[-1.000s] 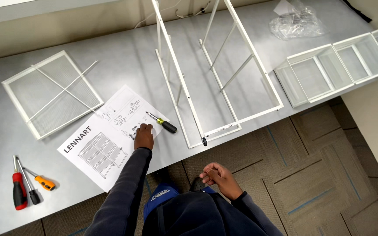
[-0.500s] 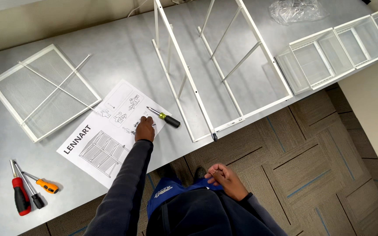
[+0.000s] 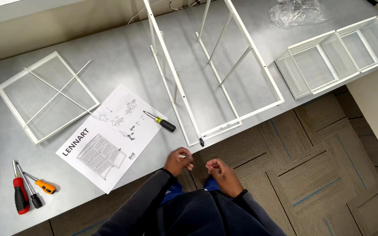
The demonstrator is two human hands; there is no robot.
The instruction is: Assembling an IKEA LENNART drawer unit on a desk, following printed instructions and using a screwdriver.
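Off table edge [image 3: 162,168], both hands

A white rectangular instruction sheet [image 3: 110,135] with black line drawings lies flat on the grey desk [image 3: 123,57], just up and left of the fingers [image 3: 184,156]. A crumpled clear plastic bag [image 3: 298,13] sits far beyond them, up and right.

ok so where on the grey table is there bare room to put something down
Bare grey tabletop lies between the white mesh panel and the white metal frame. Another patch is along the near edge between the three screwdrivers and the instruction sheet. The right end is crowded with white mesh baskets and a clear plastic bag.
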